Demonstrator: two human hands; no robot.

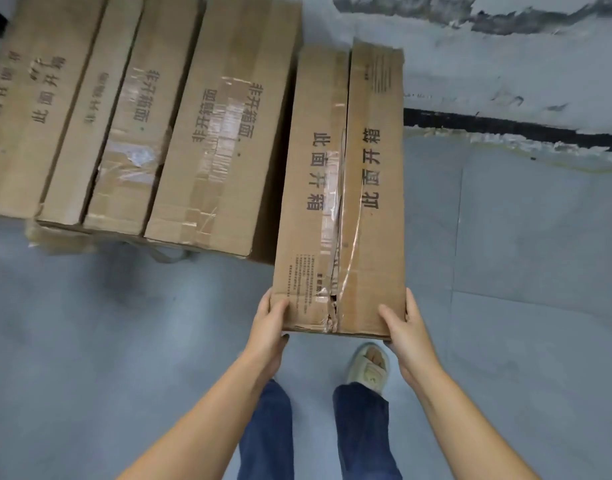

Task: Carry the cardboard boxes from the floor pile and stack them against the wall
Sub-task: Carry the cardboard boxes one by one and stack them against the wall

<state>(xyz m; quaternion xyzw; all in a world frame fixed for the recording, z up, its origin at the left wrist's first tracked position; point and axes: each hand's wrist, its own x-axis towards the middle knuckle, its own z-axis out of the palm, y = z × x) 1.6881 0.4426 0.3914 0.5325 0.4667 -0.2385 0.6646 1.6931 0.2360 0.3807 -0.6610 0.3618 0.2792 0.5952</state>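
A long brown cardboard box (pixel 366 216) with printed characters and a torn tape seam runs from my hands toward the wall. My left hand (pixel 268 325) grips its near left corner, thumb on top. My right hand (pixel 403 329) grips the near right corner the same way. Its far end reaches the scuffed wall (pixel 505 64). Immediately to its left, several similar boxes (pixel 225 133) lie side by side in a row on top of flattened cardboard, their far ends toward the wall.
Grey floor (pixel 90 341) spreads to the left and right of me. A black strip (pixel 505 126) runs along the base of the wall at right. My legs in blue jeans and one sandalled foot (pixel 368 367) stand just under the box's near end.
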